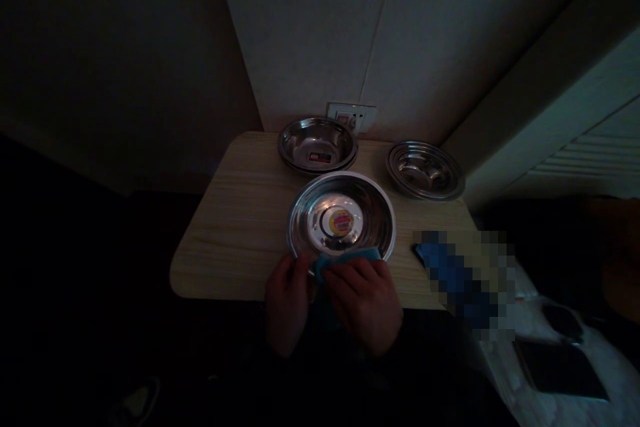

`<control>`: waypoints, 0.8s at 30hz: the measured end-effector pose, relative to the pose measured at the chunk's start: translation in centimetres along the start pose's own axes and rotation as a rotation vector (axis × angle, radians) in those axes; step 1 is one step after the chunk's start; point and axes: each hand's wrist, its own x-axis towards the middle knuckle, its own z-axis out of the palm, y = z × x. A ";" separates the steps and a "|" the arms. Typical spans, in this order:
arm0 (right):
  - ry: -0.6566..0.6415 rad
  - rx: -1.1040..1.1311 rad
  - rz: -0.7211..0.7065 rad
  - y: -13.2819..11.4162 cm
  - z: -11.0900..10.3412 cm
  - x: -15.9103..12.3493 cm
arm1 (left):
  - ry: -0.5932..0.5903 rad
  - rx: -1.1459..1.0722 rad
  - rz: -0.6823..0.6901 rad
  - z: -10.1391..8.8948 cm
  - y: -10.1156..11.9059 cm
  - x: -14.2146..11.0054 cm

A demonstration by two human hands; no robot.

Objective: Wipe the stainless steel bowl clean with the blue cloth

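Note:
A shiny steel bowl (370,213) with a round yellow and pink sticker (341,222) on its inside bottom is at the near side of the table. My left hand (287,300) pinches the bowl's near left rim between thumb and fingers. Bunched under the fingers of my right hand (365,300) is a blue-green cloth (367,254), pressed against the bowl's near rim. Part of the cloth also hangs below the rim, in shadow. The fingertips of my right hand are partly hidden by the cloth.
Behind the bowl stand more steel bowls (317,140), stacked, and another stack of basins (425,173) to the right. The wooden table (225,233) meets a wall with a socket (351,117). At right lie a blurred-out phone-like object (455,280) and a dark flat item (560,368).

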 end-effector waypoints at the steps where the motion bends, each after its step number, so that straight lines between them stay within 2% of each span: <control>1: -0.013 -0.024 -0.014 0.6 -0.3 -0.4 | 0.008 -0.009 -0.009 -0.1 0.1 0.1; 5: -0.060 -0.081 -0.026 3.1 -1.5 -2.1 | -0.005 0.023 -0.001 -0.4 1.0 0.2; 8: -0.033 -0.061 -0.004 3.8 -1.9 -2.7 | -0.031 0.084 -0.001 -0.5 1.7 0.2; 13: 0.024 -0.022 0.014 3.0 -1.9 -2.7 | 0.015 0.092 0.011 -0.4 1.7 0.2; 17: 0.015 -0.008 0.020 2.2 -1.7 -2.5 | 0.025 0.035 0.020 0.1 1.6 -0.3; 24: 0.010 -0.031 0.016 2.1 -1.6 -3.0 | -0.079 0.142 0.045 0.3 1.5 -1.1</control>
